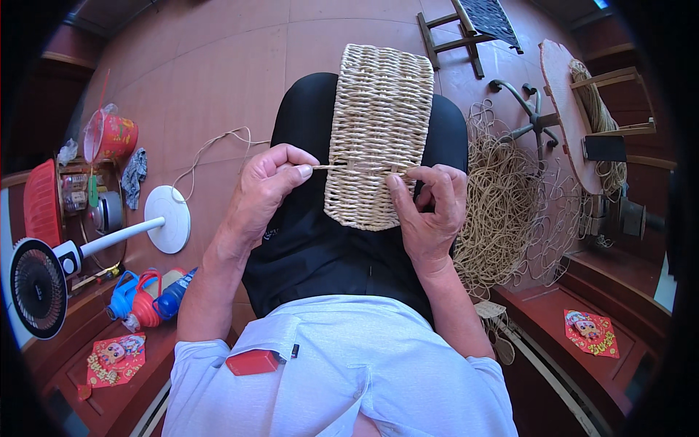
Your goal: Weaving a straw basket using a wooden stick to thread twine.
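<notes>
A straw-coloured woven panel (pixel 382 102) lies across my lap, over dark trousers (pixel 306 109). At its left edge, my left hand (pixel 269 182) pinches a thin twisted cord (pixel 322 167) between thumb and forefinger. That cord runs rightward into a row of the weave, where the strands look looser than elsewhere. My right hand (pixel 433 207) has its thumb and forefinger closed on the panel's right part, level with the same row. Whether a cord end is also between those fingertips is too small to tell.
A big heap of loose cord (pixel 495 211) lies on the floor at right, beside a wheeled chair base (pixel 537 120). At left stand a fan (pixel 40 288) with a round white base (pixel 169 218), several bottles (pixel 149 306) and a red bucket (pixel 116 138). A folding stool (pixel 470 29) is ahead.
</notes>
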Tool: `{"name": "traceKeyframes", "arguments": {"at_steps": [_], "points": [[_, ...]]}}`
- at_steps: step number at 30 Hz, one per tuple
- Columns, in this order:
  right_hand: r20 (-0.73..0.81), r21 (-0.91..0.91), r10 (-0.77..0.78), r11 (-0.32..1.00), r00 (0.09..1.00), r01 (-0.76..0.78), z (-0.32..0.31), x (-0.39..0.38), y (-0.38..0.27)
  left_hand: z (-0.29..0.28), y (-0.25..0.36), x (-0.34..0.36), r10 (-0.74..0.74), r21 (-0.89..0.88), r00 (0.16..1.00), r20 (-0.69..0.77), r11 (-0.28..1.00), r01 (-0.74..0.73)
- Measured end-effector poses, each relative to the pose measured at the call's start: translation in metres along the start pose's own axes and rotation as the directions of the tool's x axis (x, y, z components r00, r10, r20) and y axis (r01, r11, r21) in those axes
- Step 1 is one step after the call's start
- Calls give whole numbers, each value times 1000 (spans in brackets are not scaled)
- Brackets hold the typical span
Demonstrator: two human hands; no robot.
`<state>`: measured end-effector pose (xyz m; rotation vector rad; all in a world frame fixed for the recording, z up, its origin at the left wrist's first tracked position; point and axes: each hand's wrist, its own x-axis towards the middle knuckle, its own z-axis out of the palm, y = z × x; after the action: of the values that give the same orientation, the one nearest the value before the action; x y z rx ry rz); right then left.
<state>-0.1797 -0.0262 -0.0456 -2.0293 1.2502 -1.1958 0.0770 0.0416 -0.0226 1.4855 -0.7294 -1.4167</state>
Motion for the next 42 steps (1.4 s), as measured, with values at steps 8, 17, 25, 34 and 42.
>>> {"name": "traceKeyframes", "arguments": {"at_steps": [8,17,25,34,42], "points": [[-4,-35,-65,997,998,65,2,0,2,0,-3,2,29,-13,1000,-1,1000,-29],[26,3,-1,1000,1000,1,5,-2,3,-3,-4,1,56,6,998,-18,998,-56],[19,41,-128,991,992,127,8,-5,8,-6,-4,4,61,-1,998,12,998,-61],[180,-71,-439,887,880,457,-8,2,19,-6,0,5,51,5,998,22,999,-52],[259,-172,-449,850,855,498,-16,3,12,-8,-3,4,74,-1,997,33,997,-74]]}}
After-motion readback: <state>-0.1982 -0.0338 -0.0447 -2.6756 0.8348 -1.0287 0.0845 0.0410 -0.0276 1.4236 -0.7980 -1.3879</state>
